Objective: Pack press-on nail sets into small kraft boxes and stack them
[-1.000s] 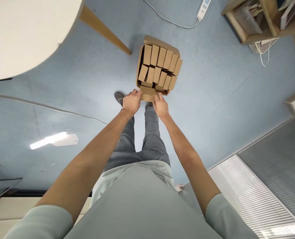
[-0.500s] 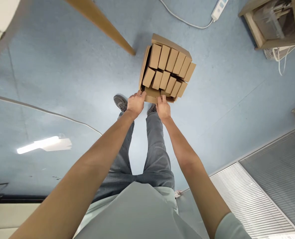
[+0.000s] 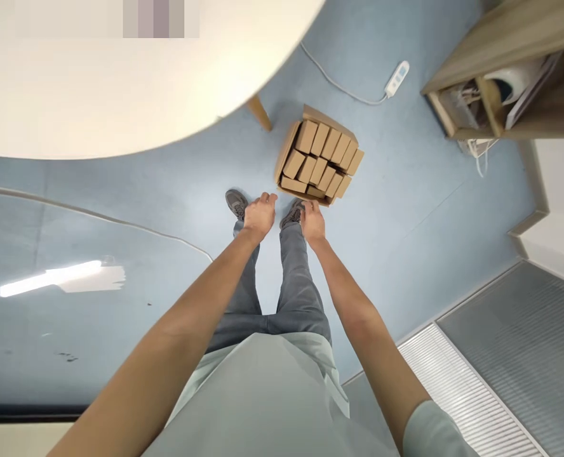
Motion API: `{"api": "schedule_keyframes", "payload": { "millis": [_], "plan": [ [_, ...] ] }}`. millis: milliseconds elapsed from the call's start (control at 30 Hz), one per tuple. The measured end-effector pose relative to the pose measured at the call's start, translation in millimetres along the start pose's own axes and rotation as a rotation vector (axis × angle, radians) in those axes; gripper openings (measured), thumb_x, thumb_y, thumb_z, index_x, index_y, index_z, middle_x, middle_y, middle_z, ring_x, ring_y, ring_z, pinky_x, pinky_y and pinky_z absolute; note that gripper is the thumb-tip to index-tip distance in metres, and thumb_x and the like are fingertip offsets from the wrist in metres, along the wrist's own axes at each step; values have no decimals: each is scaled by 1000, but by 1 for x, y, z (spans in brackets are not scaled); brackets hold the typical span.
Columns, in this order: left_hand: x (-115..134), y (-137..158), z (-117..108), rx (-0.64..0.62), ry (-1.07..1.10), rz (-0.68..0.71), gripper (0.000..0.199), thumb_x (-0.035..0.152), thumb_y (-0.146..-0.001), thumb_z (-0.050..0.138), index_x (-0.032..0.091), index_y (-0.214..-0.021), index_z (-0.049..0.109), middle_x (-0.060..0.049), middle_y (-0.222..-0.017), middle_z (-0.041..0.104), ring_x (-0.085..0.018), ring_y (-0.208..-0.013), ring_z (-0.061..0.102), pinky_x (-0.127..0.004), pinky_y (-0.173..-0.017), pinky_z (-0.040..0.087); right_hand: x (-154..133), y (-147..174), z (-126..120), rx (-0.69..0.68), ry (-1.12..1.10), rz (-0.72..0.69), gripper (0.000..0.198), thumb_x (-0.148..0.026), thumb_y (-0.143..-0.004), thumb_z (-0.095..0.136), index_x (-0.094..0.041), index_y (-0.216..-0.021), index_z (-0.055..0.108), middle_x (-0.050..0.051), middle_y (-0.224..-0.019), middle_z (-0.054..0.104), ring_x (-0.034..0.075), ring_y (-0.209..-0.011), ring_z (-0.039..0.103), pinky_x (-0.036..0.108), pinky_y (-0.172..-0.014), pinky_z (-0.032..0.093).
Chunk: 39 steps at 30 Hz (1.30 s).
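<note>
Box [image 3: 286,154]: set open on the floor [image 3: 396,203], packed with small boxes [image 3: 319,170].
Left hand [image 3: 260,217]: fingers curled, held just beside the box's near left corner; grip cannot be told.
Right hand [image 3: 313,222]: fingers bent at the box's near edge; grip cannot be told.

The place looks like an office or similar workroom, though the view cannot settle it: a smooth blue floor [image 3: 406,184], a large pale table [image 3: 143,95] with a curved edge and a wooden leg [image 3: 260,114], a wooden shelf unit [image 3: 482,54] with filled compartments, a white power strip [image 3: 397,79], and what look like slatted blinds [image 3: 467,381] along one side
</note>
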<state>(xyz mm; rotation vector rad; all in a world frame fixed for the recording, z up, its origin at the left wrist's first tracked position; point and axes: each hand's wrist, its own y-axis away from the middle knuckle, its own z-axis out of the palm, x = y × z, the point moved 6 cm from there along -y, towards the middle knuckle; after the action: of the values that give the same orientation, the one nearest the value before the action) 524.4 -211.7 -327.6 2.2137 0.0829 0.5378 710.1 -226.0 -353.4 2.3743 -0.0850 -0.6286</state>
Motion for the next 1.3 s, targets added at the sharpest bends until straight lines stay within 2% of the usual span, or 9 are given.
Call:
{"api": "schedule_keyframes", "payload": {
  "millis": [133,300,500,633,800,1033,1200,1300],
  "plan": [
    [8,58,-40,74,88,26,42,14,-102,50,18,-142,63,-19,-137,66,-36,-122,70,-46,-101,55,-49,44,-36,18,-11,-28,33,-12,-104,47,-19,-128,69,15,-131,65,24,-109,72,38,-101,62],
    [7,132,-94,240,237,56,34,19,-106,50,19,-135,67,-17,-137,69,-34,-117,73,-42,-95,57,-116,97,-82,42,-7,-128,28,-13,-103,49,-21,-115,73,13,-124,68,26,-108,72,39,-99,61],
    [-25,211,-144,465,443,80,26,25,-106,53,23,-126,70,-11,-132,73,-28,-111,77,-36,-86,59,-195,140,-132,189,-66,-303,21,-18,-103,51,-25,-103,71,10,-115,69,24,-99,72,37,-93,61],
    [-52,252,-174,576,556,87,25,28,-105,54,24,-123,71,-9,-126,76,-26,-107,78,-35,-79,59,-256,159,-154,294,-126,-421,20,-21,-102,50,-23,-100,69,9,-111,69,22,-94,71,36,-88,60],
    [-84,290,-221,695,642,137,25,26,-102,55,25,-119,73,-8,-126,77,-25,-104,79,-36,-80,61,-340,174,-163,382,-181,-556,19,-25,-101,51,-23,-97,69,8,-106,67,21,-90,70,35,-86,58],
    [-139,322,-299,905,741,160,24,30,-104,55,25,-119,73,-6,-120,78,-24,-98,79,-37,-80,60,-442,179,-159,421,-230,-668,21,-30,-103,53,-22,-99,72,8,-105,68,21,-90,69,35,-84,58],
    [-188,337,-350,1023,793,169,22,29,-104,56,25,-118,72,-7,-120,77,-23,-100,78,-37,-85,60,-500,167,-151,408,-273,-694,19,-30,-101,54,-22,-99,72,9,-106,70,21,-89,69,37,-85,61],
    [-220,339,-381,1051,783,164,22,30,-103,56,25,-118,72,-7,-120,77,-23,-98,78,-37,-84,60,-531,150,-141,383,-305,-681,20,-32,-100,54,-22,-99,72,10,-108,70,21,-89,70,38,-85,63]
  ]
}}
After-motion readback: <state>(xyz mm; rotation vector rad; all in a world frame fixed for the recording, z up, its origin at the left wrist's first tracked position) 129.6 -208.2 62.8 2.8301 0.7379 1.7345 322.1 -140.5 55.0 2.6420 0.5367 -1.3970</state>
